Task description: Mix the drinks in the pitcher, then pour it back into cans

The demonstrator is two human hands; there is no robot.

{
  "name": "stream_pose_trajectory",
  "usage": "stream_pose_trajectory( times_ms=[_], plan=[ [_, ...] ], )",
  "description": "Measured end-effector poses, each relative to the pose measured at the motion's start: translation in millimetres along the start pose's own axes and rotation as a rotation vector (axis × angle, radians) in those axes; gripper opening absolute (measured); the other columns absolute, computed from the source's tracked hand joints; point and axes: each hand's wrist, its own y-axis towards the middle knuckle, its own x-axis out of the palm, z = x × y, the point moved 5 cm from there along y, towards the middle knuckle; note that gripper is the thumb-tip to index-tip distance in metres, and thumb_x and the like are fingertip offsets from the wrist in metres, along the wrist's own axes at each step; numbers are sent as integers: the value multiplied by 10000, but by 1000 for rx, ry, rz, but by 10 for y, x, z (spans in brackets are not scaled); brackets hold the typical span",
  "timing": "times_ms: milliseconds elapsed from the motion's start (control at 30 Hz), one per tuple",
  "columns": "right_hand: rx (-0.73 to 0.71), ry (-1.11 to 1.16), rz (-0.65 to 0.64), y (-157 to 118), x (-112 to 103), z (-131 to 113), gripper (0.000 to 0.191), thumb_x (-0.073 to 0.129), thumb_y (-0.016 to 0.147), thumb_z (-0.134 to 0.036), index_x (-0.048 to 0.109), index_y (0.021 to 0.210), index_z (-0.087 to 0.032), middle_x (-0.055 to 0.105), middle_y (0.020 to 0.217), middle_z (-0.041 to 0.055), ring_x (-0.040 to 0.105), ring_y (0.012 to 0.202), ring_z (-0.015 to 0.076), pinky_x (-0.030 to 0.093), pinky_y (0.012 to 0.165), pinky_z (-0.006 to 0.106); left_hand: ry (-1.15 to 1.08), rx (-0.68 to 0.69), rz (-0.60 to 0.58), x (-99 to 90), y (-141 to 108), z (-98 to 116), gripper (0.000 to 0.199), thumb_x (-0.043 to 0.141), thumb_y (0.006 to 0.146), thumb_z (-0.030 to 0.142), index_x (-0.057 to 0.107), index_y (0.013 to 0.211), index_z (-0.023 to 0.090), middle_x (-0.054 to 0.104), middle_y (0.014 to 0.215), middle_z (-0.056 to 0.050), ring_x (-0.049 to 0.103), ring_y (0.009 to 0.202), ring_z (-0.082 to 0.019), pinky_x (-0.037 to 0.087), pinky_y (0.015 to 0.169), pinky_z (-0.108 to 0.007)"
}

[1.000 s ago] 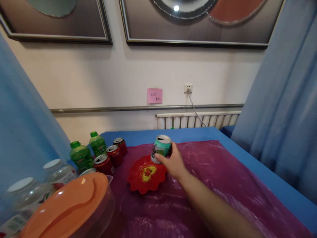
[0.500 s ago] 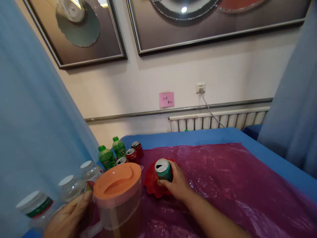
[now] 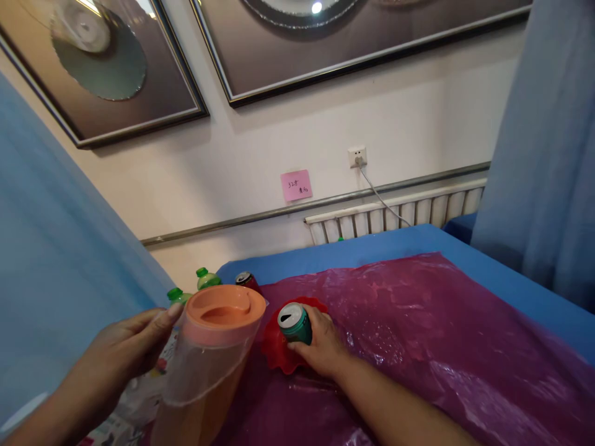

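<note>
My left hand [image 3: 127, 350] is closed at the handle side of a clear plastic pitcher [image 3: 204, 371] with an orange lid. The pitcher leans, its top toward the right, and amber liquid lies low in it. My right hand [image 3: 323, 344] wraps round a green drink can [image 3: 296, 325] whose top is open. That can stands over a red wavy-edged dish [image 3: 276, 356] and tilts slightly left. Whether its base touches the dish is hidden. The pitcher's lid is a little left of the can, with a gap between them.
Purple plastic sheeting [image 3: 400, 322] covers much of the blue table [image 3: 320, 251]. Behind the pitcher stand green-capped bottles [image 3: 207, 279] and a dark red can [image 3: 246, 280]. Blue curtains [image 3: 539, 155] hang at both sides. A radiator [image 3: 395, 210] runs along the wall.
My left hand has raised the pitcher and tipped its top rightward, now covering more of the bottles and cans. The right hand still holds the green can over the dish. The view has shifted slightly.
</note>
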Motion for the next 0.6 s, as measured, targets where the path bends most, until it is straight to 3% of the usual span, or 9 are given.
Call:
stream_pose_trajectory(
  times_ms=[167, 433, 600],
  plan=[
    [-8, 7, 9, 3, -27, -50, 745, 858, 689, -185, 610, 1380, -313, 716, 1294, 47, 653, 1225, 310, 473, 1086, 486, 33, -18, -19, 55, 15, 222, 496, 680, 722, 706, 585, 665, 222, 382, 519, 65, 316, 532, -119, 250, 480, -216],
    [8, 30, 34, 17, -17, -18, 783, 883, 688, -175, 596, 1405, -301, 694, 1344, 53, 631, 1262, 308, 455, 1120, 483, 17, 20, -62, 127, 106, 264, 583, 704, 690, 758, 501, 594, 220, 343, 516, 74, 260, 530, -98, 230, 484, -196],
    [9, 39, 44, 22, -11, -2, 781, 902, 688, -194, 599, 1403, -283, 699, 1337, 59, 630, 1263, 309, 463, 1115, 477, 50, 2, -104, 167, 89, 303, 511, 702, 700, 714, 603, 645, 215, 358, 518, 68, 294, 522, -107, 251, 483, -205]
  ],
)
